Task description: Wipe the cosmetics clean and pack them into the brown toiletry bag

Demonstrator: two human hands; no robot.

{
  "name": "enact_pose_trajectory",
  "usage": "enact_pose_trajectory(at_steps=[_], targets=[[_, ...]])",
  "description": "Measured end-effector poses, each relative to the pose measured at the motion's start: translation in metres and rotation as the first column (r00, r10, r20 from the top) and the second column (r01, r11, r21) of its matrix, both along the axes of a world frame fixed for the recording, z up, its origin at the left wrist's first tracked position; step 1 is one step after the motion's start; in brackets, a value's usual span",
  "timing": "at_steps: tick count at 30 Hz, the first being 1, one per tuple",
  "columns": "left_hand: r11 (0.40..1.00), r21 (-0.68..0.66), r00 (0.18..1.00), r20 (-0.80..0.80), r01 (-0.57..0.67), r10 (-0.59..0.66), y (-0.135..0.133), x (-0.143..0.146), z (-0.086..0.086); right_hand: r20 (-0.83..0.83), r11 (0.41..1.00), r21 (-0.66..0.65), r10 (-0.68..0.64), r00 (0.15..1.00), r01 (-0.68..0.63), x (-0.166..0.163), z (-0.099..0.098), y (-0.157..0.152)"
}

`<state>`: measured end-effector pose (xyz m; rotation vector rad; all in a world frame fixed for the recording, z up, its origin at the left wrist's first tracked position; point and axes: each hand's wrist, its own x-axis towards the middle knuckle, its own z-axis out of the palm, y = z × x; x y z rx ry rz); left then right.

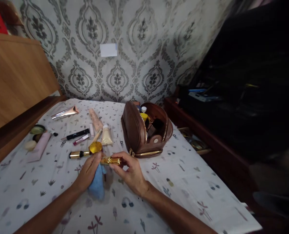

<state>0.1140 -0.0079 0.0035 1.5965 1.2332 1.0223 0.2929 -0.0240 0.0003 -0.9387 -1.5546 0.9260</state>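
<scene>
My right hand (131, 170) pinches a small gold tube (111, 160) by its right end, just above the patterned sheet (183, 182). My left hand (88, 172) holds a blue cloth (98, 183) and its thumb rests on the tube's left end. An open brown cosmetic bag (140, 131) with several items inside stands just behind my right hand. A gold round compact (96, 147) and a gold and black tube (79, 154) lie just beyond my left hand.
Several cosmetics lie spread at the back left: a black pencil (76, 134), a cream tube (106, 136), a peach tube (96, 119), a rose-gold tube (65, 112), a pink tube (40, 147). A wooden headboard (15, 78) stands left. A dark wooden ledge (207, 136) runs along the right.
</scene>
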Motion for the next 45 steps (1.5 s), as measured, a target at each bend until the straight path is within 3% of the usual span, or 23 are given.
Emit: enact_pose_trajectory(at_steps=[4,8,13,15,18,21,26,30,34,37,42,45], targets=[[0.993,-0.122,0.999,0.052,-0.004,0.011,-0.004,0.001,0.002,0.005,1.0,0.014,0.0,1.0,0.0,-0.001,0.003,-0.002],[0.969,-0.246,0.99,0.142,0.028,0.008,-0.007,0.001,-0.001,0.029,0.992,0.126,0.017,0.999,-0.021,0.002,0.014,-0.003],[0.978,-0.204,0.977,0.213,0.033,0.012,-0.006,-0.001,-0.007,0.102,0.973,0.224,0.025,0.994,-0.048,0.012,0.036,-0.006],[0.967,-0.247,0.971,0.238,0.055,0.005,-0.004,-0.002,-0.009,0.104,0.97,0.241,0.0,0.995,-0.025,0.018,0.045,-0.006],[0.941,-0.303,0.956,0.288,0.149,-0.058,-0.003,-0.002,-0.011,0.088,0.971,0.239,-0.022,0.996,0.0,0.029,0.059,-0.005],[0.952,-0.239,0.958,0.256,0.19,-0.127,-0.003,0.0,-0.008,0.082,0.98,0.2,0.001,0.997,-0.017,0.035,0.067,-0.004],[0.984,-0.031,0.984,0.034,0.176,-0.175,-0.007,0.003,-0.008,0.078,0.995,0.09,0.044,0.996,-0.051,0.028,0.06,-0.008],[0.964,-0.05,0.966,-0.009,0.259,-0.26,-0.01,0.006,-0.013,0.054,0.998,0.02,0.06,0.997,-0.061,0.014,0.045,-0.009],[0.962,-0.07,0.964,0.005,0.265,-0.265,-0.011,0.007,-0.013,0.124,0.998,0.004,0.059,0.991,-0.06,0.006,0.029,-0.01],[0.936,-0.061,0.938,0.005,0.347,-0.347,-0.011,0.008,-0.011,0.16,0.998,-0.005,0.066,0.985,-0.066,0.006,0.023,-0.014],[0.916,-0.018,0.915,-0.039,0.401,-0.402,-0.008,0.008,-0.016,0.177,0.977,-0.158,0.172,0.969,-0.145,0.02,0.034,-0.026],[0.902,-0.025,0.899,-0.067,0.432,-0.433,-0.006,0.006,-0.018,0.207,0.983,-0.128,0.154,0.966,-0.129,0.028,0.045,-0.027]])
